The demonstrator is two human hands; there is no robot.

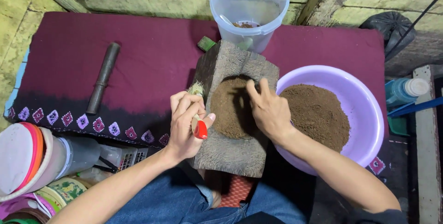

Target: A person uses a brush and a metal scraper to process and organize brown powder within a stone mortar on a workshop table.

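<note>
Brown powder (230, 106) fills the round hollow of a rough grey wooden block mortar (228, 152) that rests just beyond the person's denim-clad knees (184, 203), at the centre of the view. At about nine o'clock from the hollow, the left hand (187, 125) has its fingers curled tight around a small brush with a red handle and pale bristles (198, 113), bristles pointing up and clear of the powder. The right hand (267, 111) lies at three o'clock, its fingers spread narrowly and pressed into the powder at the hollow's rim, holding nothing. Just beside it, further toward three o'clock, a lilac plastic basin (364, 108) holds a large heap of the same brown powder, so much appears already moved across, while a good share remains in the hollow. At ten o'clock, well apart, a dark cylindrical pestle (104, 83) lies idle on a maroon cloth with diamond trim (138, 53). Farthest, at twelve o'clock, stands a clear plastic jug (249, 7) with a little brown residue inside.
</note>
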